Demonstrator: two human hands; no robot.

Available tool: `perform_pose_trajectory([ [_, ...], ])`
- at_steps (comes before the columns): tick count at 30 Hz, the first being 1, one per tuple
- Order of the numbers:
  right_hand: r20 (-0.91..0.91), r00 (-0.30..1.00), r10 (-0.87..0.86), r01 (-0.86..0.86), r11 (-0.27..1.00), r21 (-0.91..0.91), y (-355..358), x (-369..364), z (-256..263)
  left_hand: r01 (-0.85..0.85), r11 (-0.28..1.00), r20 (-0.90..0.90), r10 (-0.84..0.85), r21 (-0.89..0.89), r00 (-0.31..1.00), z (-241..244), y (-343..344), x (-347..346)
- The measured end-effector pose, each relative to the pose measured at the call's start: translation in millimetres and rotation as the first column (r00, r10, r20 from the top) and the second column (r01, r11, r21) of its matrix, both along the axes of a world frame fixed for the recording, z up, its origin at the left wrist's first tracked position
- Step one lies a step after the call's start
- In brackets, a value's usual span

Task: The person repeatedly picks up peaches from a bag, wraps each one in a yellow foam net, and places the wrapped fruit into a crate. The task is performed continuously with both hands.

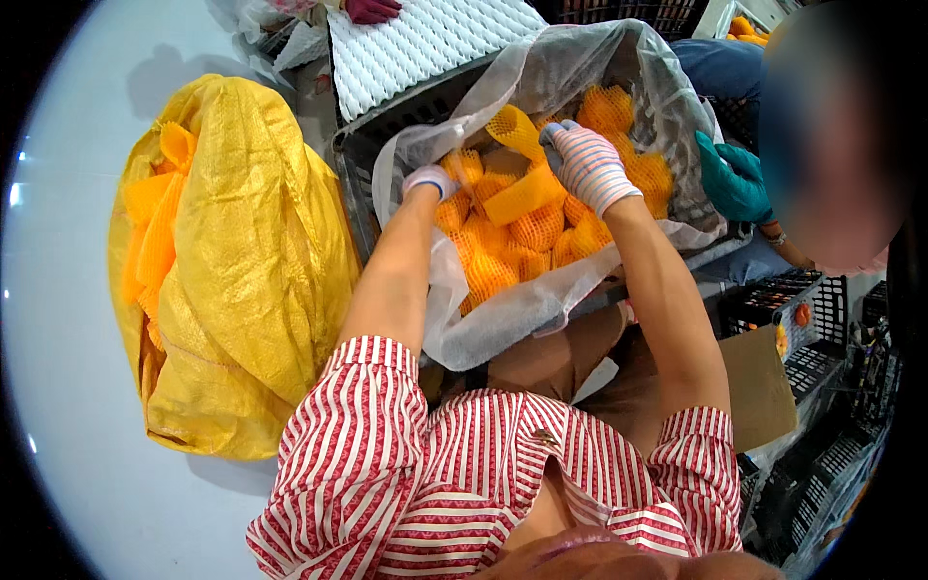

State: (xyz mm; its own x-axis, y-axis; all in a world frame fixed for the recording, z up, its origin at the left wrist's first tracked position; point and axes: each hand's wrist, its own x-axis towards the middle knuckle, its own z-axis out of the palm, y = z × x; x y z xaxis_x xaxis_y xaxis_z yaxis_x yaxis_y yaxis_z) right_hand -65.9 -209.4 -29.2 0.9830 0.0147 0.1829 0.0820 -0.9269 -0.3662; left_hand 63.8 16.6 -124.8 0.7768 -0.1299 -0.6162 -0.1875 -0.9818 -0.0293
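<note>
In front of me stands a black plastic crate [355, 170] lined with a translucent plastic bag [475, 337]. Several round items in orange foam net sleeves [538, 226] fill it. My left hand [433, 180], in a pale knit glove, reaches in at the left side; its fingers are hidden among the netted items. My right hand [591, 165], in a striped glove with grey fingertips, is over the middle with its fingers curled. An orange foam net sleeve [516, 130] lies against those fingers; whether they grip it is unclear. Another sleeve [525, 196] lies flattened between my hands.
At left, a yellow woven sack [239, 275] holds loose orange foam sleeves [156, 232]. White foam netting [420, 51] covers something behind the crate. A co-worker's green-gloved hand [732, 177] is by the crate's right edge. Black crates [826, 312] and a cardboard piece [761, 388] are at right.
</note>
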Motion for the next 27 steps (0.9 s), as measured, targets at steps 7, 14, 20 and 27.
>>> perform_pose_trajectory([
  [7,-0.064,0.996,0.062,-0.064,0.998,-0.025,9.0,6.0,12.5,-0.375,0.894,-0.167,0.342,-0.246,0.925,-87.0,14.9,35.3],
  [14,-0.009,0.997,0.074,-0.074,0.997,-0.005,18.2,8.9,13.1,-0.566,0.737,-0.328,0.467,-0.370,0.821,-88.8,12.9,36.5],
  [20,-0.050,0.995,0.083,-0.085,0.996,-0.036,12.5,7.8,9.3,-0.399,0.903,-0.067,0.393,-0.159,0.917,-27.9,-40.9,9.5],
  [27,0.085,0.995,0.042,-0.042,0.999,-0.010,8.5,5.3,-1.9,0.158,0.982,0.336,-0.115,-0.105,0.935,-6.4,-76.2,-30.1],
])
